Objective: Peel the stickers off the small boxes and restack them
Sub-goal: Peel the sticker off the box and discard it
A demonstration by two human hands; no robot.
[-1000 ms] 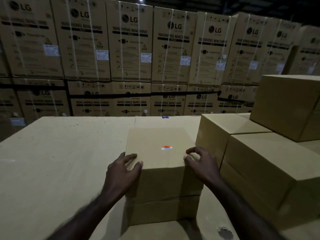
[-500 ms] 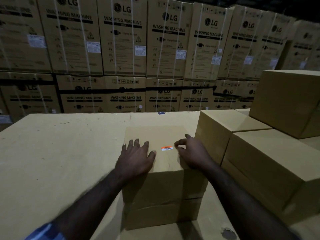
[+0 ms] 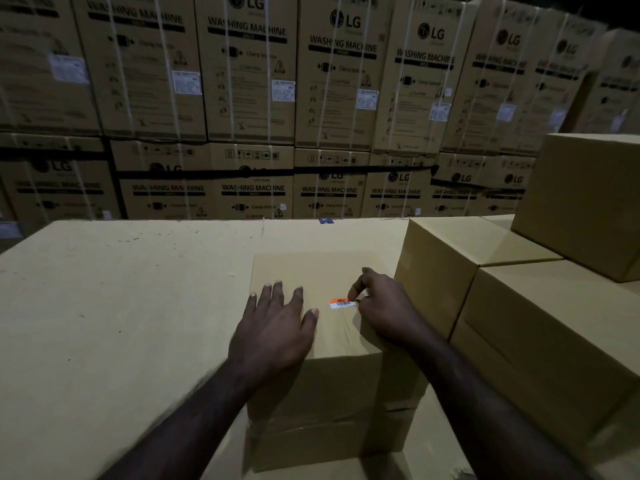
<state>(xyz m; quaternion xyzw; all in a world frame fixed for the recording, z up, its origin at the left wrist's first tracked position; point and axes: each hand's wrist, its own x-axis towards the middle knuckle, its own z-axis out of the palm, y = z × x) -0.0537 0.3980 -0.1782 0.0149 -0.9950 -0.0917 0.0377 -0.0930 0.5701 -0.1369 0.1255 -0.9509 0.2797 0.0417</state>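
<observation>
A small plain cardboard box stands in front of me on a wide cardboard surface. On its top lies a small orange and white barcode sticker. My left hand lies flat on the box top, fingers spread, left of the sticker. My right hand has curled fingers, and its thumb and forefinger pinch the sticker's right end. The sticker still lies flat on the box.
Three more plain boxes are stacked at the right: a near one, one behind it and a higher one. A wall of strapped washing machine cartons fills the background beyond the surface's far edge.
My left hand moved from the box's left edge onto its top and flattened. My right hand slid from the right edge to the sticker and now pinches its end.
</observation>
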